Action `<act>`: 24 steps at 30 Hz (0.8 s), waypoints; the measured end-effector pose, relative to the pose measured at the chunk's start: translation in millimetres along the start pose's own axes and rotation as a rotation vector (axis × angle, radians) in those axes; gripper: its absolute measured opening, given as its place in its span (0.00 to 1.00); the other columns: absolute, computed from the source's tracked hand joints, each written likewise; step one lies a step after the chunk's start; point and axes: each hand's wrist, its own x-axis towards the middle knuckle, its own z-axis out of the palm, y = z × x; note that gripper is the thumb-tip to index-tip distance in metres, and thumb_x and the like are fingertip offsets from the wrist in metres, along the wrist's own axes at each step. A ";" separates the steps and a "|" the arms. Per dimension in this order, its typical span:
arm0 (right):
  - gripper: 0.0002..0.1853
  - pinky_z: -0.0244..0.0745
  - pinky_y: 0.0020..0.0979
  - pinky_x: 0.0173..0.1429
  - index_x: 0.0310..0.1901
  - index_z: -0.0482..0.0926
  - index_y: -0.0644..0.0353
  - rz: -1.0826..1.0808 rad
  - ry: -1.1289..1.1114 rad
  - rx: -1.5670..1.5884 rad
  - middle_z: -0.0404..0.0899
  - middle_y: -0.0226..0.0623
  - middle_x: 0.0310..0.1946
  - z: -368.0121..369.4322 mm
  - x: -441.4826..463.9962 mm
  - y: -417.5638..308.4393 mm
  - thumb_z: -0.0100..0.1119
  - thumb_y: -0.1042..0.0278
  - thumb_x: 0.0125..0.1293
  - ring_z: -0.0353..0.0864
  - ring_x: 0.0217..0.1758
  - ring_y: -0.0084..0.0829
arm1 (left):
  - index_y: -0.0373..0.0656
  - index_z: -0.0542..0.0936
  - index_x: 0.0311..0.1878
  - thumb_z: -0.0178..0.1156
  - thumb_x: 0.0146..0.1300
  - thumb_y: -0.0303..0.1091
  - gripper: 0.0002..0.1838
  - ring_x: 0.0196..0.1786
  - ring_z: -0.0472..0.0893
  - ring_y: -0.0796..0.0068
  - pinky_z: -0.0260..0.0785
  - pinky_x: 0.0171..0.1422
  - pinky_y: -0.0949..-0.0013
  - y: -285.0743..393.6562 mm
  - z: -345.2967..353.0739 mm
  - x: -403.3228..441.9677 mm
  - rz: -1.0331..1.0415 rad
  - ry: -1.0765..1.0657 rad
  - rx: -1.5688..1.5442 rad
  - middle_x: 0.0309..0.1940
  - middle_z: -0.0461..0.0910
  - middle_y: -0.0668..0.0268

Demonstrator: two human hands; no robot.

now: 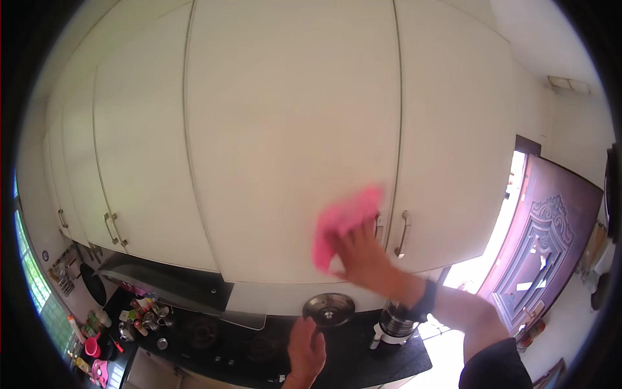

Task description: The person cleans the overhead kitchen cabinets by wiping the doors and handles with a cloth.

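A pink cloth [343,217] lies against the lower part of the middle cream cabinet door [285,129], pressed there by my right hand [364,258], which has a dark band at the wrist. Close to the right of that hand is a metal door handle [380,227]. Below, over the dark countertop [259,369], my left hand [306,351] is held up with its fingers together and nothing visible in it. A round metal lid [329,310] is just above and to the right of my left hand.
A blender-like appliance [394,324] stands on the counter at the right. A dark range hood [172,282] and gas burners [204,334] are at the left, with jars, pots and a pink mug [92,347] beyond. An open carved door [541,240] is at far right.
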 end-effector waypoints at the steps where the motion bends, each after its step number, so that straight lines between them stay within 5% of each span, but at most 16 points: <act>1: 0.44 0.49 0.65 0.76 0.65 0.72 0.60 0.002 -0.171 0.063 0.68 0.49 0.62 35.2 -29.4 -13.4 0.73 0.44 0.49 0.63 0.69 0.55 | 0.35 0.80 0.54 0.66 0.59 0.27 0.19 0.60 0.78 0.40 0.71 0.66 0.50 2.4 -0.2 1.0 0.002 -0.003 -0.006 0.54 0.81 0.49; 5: 0.33 0.55 0.65 0.76 0.57 0.77 0.62 0.088 0.171 0.171 0.71 0.54 0.62 49.7 -72.4 -50.2 0.69 0.55 0.50 0.64 0.70 0.60 | 0.35 0.80 0.55 0.66 0.59 0.26 0.19 0.60 0.78 0.41 0.71 0.66 0.50 11.0 -0.1 4.6 0.016 0.003 -0.010 0.54 0.81 0.50; 6: 0.30 0.58 0.65 0.75 0.55 0.78 0.64 0.012 0.161 0.032 0.72 0.55 0.60 51.6 -72.9 -49.0 0.68 0.58 0.49 0.66 0.70 0.63 | 0.35 0.80 0.55 0.66 0.59 0.26 0.20 0.60 0.78 0.41 0.71 0.66 0.50 12.2 -0.2 2.9 0.016 0.002 -0.003 0.54 0.81 0.50; 9: 0.30 0.58 0.63 0.75 0.53 0.79 0.65 0.056 0.240 0.271 0.72 0.57 0.60 48.0 -64.7 -40.7 0.70 0.57 0.49 0.68 0.66 0.65 | 0.35 0.80 0.55 0.65 0.59 0.26 0.19 0.60 0.78 0.41 0.71 0.66 0.50 11.2 -1.2 -0.4 0.050 -0.033 0.010 0.53 0.81 0.49; 15: 0.44 0.56 0.63 0.74 0.65 0.70 0.67 0.241 0.409 0.434 0.65 0.61 0.66 53.1 0.6 -34.5 0.71 0.47 0.51 0.61 0.70 0.67 | 0.33 0.76 0.60 0.66 0.61 0.26 0.23 0.65 0.76 0.42 0.70 0.68 0.53 8.4 9.9 25.4 0.092 -0.005 0.014 0.59 0.80 0.49; 19: 0.43 0.51 0.66 0.75 0.70 0.65 0.66 0.061 0.260 0.187 0.62 0.58 0.70 103.4 -50.8 -43.1 0.63 0.50 0.56 0.58 0.73 0.66 | 0.30 0.66 0.70 0.59 0.70 0.37 0.30 0.72 0.68 0.40 0.60 0.75 0.50 22.0 6.5 60.7 0.049 -0.037 -0.116 0.68 0.67 0.40; 24: 0.36 0.54 0.62 0.73 0.69 0.66 0.64 0.133 0.118 0.328 0.63 0.58 0.68 116.5 -71.4 -55.7 0.58 0.58 0.60 0.60 0.71 0.63 | 0.30 0.53 0.77 0.57 0.69 0.59 0.48 0.78 0.53 0.33 0.46 0.80 0.42 38.3 43.4 76.6 0.208 -0.271 -0.194 0.76 0.54 0.36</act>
